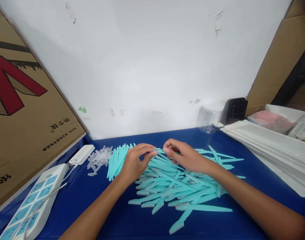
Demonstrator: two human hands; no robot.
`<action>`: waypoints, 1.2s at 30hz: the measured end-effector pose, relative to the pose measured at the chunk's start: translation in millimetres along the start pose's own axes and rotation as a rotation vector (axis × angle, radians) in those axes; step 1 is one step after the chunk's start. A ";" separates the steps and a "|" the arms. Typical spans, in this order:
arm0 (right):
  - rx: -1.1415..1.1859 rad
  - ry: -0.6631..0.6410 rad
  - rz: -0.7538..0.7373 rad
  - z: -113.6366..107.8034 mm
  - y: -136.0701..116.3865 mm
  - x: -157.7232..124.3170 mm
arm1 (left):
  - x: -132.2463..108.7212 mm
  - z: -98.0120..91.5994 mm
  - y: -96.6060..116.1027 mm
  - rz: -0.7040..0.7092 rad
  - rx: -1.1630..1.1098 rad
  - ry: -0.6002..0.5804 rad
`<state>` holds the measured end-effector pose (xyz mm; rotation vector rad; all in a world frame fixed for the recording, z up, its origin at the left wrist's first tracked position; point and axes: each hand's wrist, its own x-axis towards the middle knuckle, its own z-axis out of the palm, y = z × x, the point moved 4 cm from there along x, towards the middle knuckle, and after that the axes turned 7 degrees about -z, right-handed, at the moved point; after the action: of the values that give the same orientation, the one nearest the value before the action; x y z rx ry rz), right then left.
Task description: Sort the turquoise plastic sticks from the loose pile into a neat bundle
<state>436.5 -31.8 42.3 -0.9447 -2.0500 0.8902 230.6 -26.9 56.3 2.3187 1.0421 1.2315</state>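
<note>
Above a loose pile of turquoise eyebrow razors [177, 186], both hands meet over one slim turquoise razor [159, 151]. My left hand [137, 161] is closed, with thumb and fingertips pinching one end of it. The thumb and curled fingers of my right hand [183, 155] grip the other end, partly hiding it. Left of my left hand lies a neater group of turquoise razors [118, 160], roughly parallel. Beyond that group is a small heap of clear plastic caps [99, 159]. Many razors in the pile seem to have a translucent cover at the blade end.
A white power strip [37, 200] with cables and a white power bank [81, 154] lie at left, beside a large cardboard box [29, 110]. At the back right stand a clear jar [210, 118] and a black object [236, 110]. White foam sheets [272, 146] are stacked at right.
</note>
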 end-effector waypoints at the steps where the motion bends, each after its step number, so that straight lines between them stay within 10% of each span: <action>1: -0.063 0.044 -0.038 -2.4 -1.1 0.5 | 0.8 -1.1 -2.4 -0.030 0.005 0.010; 28: -0.586 0.078 -0.364 -4.8 -5.0 -0.5 | 0.5 1.6 -5.8 0.008 0.031 0.024; 36: -0.625 0.066 -0.451 -3.2 -10.6 0.5 | -2.5 3.0 -5.8 0.151 0.265 -0.164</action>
<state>435.2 -35.7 52.6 -0.7418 -2.3899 -0.0308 229.5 -24.6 49.8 2.6918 1.0434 0.9821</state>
